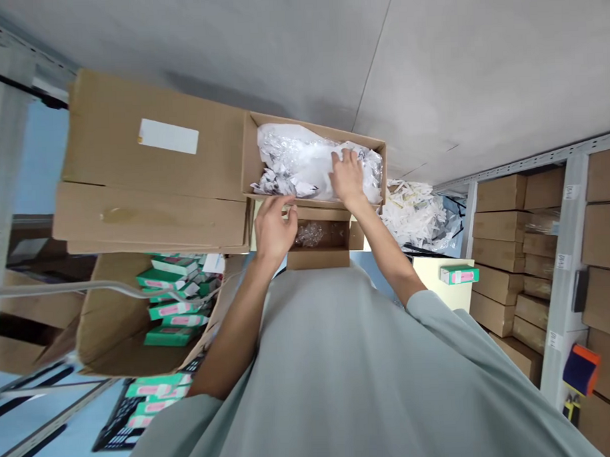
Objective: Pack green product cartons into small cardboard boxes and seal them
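Note:
An open cardboard box (251, 169) near the wall holds clear plastic wrap (285, 148) and shredded white paper (278, 184). My right hand (347, 177) reaches into it, fingers spread and pressing on the white and clear packing. At the front rim of that box is my left hand (275, 229), its fingers loosely bent and thumb apart, with nothing visible in it. A smaller open cardboard box (318, 259) sits nearer my body, beside my left hand. Crumpled clear plastic (310, 233) lies inside it.
Flattened cardboard (157, 147) lies to the left, above a large carton (100, 309) of green-and-pink boxes (171, 334). On the right are a heap of shredded paper (414, 211), one green box (459, 274) on a pale surface, and shelves of stacked cartons (498, 248).

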`<state>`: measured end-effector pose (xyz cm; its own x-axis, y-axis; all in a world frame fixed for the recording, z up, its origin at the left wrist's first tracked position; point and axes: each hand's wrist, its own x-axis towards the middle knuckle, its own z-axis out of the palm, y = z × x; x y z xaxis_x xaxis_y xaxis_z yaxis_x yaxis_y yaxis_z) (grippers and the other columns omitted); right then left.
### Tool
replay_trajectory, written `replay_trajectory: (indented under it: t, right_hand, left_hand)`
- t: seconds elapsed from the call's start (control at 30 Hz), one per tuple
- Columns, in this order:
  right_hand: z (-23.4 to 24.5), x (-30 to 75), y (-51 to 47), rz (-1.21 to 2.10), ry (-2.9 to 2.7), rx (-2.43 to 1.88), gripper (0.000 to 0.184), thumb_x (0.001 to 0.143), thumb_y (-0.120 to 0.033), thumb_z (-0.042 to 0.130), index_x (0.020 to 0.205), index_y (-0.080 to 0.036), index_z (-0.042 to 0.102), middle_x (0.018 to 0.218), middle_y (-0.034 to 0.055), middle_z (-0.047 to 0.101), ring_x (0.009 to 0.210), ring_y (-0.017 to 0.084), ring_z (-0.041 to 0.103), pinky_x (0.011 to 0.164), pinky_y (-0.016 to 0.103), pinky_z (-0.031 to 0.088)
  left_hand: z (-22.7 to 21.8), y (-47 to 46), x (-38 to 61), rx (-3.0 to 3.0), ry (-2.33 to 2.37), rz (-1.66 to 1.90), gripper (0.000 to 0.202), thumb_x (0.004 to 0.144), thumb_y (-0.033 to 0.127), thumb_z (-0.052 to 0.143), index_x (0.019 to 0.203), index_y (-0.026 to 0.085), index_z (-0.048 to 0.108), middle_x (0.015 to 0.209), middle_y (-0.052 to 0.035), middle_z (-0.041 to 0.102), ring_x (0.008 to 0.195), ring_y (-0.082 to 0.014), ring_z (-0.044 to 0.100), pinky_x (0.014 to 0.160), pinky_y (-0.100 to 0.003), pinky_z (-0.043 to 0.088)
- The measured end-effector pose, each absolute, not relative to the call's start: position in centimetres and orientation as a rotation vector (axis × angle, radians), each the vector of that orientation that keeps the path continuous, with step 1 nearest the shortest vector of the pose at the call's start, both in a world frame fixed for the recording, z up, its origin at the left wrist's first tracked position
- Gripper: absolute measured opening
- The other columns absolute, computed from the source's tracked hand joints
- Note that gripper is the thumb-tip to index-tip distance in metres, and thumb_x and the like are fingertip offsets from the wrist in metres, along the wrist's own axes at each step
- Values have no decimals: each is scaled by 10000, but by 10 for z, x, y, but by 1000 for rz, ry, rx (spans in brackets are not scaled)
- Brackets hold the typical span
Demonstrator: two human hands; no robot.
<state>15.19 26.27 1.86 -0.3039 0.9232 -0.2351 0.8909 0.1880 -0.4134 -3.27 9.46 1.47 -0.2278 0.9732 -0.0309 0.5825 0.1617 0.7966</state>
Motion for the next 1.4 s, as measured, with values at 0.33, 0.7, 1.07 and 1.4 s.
replay_trajectory:
  t: [0.33, 0.7, 1.07, 1.4]
  right_hand:
    - [69, 238, 238, 366, -2245, -2110, 504, 1111, -95, 465, 1542, -167, 716, 1545, 229, 706, 1449, 356, 671, 1236, 531, 563]
    - [83, 267, 217, 515, -2006, -1505, 417, 1235, -447, 482, 1503, -300, 766, 1439, 118, 788, 1341, 270, 772, 1140, 430, 651]
    - [93, 225, 194, 1103, -1817, -1102, 628, 1126, -819, 574, 1305, -279, 843, 1281, 84, 873, 1281, 284, 827, 1170, 465, 670]
    - [88, 256, 237, 1037, -1464, -1224, 613, 1065, -793, 668, 1426, -309, 769, 1410, 97, 803, 1385, 317, 791, 1186, 605, 684]
  left_hand:
    - [31, 97, -17, 1460, 1863, 902, 331, 1086, 264, 611, 1362, 274, 793, 1411, -110, 758, 1269, -315, 772, 1158, -474, 651]
    - [55, 113, 6, 1581, 1719, 943, 323, 1116, 299, 599, 1386, 287, 776, 1413, -89, 768, 1217, -284, 801, 1175, -462, 645]
    - [56, 155, 36, 1712, 1411, 954, 1093, 1021, 501, 862, 1897, 391, 218, 1915, -119, 413, 1708, -428, 506, 1324, -567, 565]
    - [-5, 194, 38, 1745, 1549, 675, 770, 1002, 463, 851, 1709, 248, 632, 1770, -158, 581, 1639, -430, 540, 1399, -595, 445]
